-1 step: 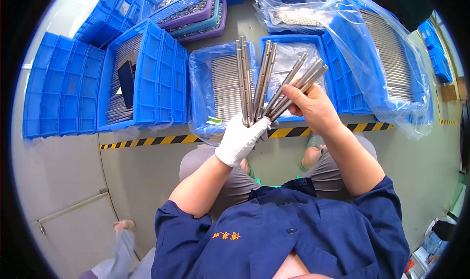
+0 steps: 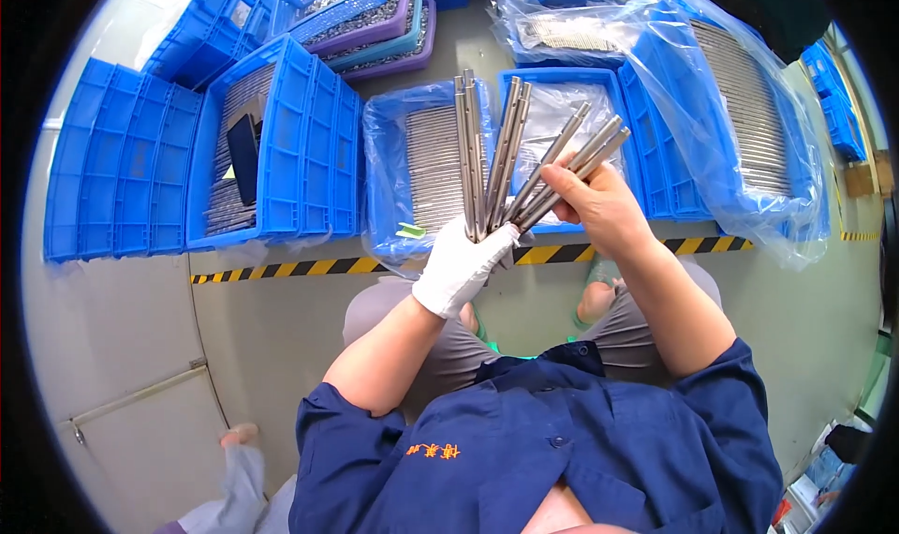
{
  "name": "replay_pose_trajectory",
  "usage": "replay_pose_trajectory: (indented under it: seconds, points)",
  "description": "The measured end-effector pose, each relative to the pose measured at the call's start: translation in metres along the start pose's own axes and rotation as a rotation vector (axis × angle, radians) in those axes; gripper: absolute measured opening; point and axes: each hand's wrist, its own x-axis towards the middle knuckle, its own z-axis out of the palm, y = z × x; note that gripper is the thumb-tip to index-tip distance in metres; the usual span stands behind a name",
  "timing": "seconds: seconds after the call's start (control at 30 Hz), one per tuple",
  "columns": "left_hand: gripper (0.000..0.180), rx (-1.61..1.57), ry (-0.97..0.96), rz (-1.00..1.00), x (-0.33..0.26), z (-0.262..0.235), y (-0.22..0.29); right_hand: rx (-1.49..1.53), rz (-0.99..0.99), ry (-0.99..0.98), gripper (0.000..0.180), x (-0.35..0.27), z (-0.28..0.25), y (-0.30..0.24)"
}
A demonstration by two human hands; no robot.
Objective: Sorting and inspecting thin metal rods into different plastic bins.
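Observation:
My left hand, in a white glove, is closed round the lower ends of several steel rods with small holes along them. They fan out upward in separate groups. My bare right hand is closed on the rods at the right of the fan, thumb on top, fingers partly hidden behind them. Beyond my left hand stands a blue crate lined with clear plastic, holding a row of similar rods. Behind the fan is another blue crate with whitish plastic sheeting inside.
Stacked blue crates stand at left, one holding rods and a dark flat object. Plastic-draped rods fill a crate at right. Baskets of small metal parts sit at the back. Striped floor tape crosses before me. Another person's leg shows lower left.

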Motion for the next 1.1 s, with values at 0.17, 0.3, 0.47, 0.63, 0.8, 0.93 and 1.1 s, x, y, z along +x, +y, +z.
replay_pose_trajectory:
  seconds: [0.17, 0.3, 0.47, 0.63, 0.8, 0.93, 1.1]
  points:
    - [0.017, -0.115, 0.021, 0.039, 0.005, -0.003, -0.013, 0.114, -0.092, 0.047, 0.03, 0.001, 0.0, 0.004]
    - [0.016, -0.003, 0.069, 0.016, -0.001, -0.008, 0.006, 0.368, -0.231, 0.147, 0.035, 0.008, -0.032, -0.013]
    - [0.025, -0.007, -0.147, 0.095, -0.003, -0.014, 0.004, 0.237, -0.183, 0.254, 0.026, 0.023, -0.06, -0.011]
    - [0.042, -0.298, -0.447, -0.025, -0.013, -0.007, 0.008, 0.085, -0.098, -0.108, 0.027, 0.024, -0.017, 0.004]
    - [0.051, -0.35, -0.514, -0.077, -0.014, -0.005, 0.003, 0.208, -0.105, -0.316, 0.03, 0.009, -0.016, -0.014]
    - [0.049, -0.386, -0.567, -0.134, -0.014, -0.008, 0.008, 0.087, -0.093, -0.434, 0.038, 0.005, -0.021, -0.017]
    - [0.049, -0.395, -0.7, -0.197, -0.019, -0.008, 0.006, 0.042, -0.21, -0.545, 0.026, 0.005, -0.028, -0.014]
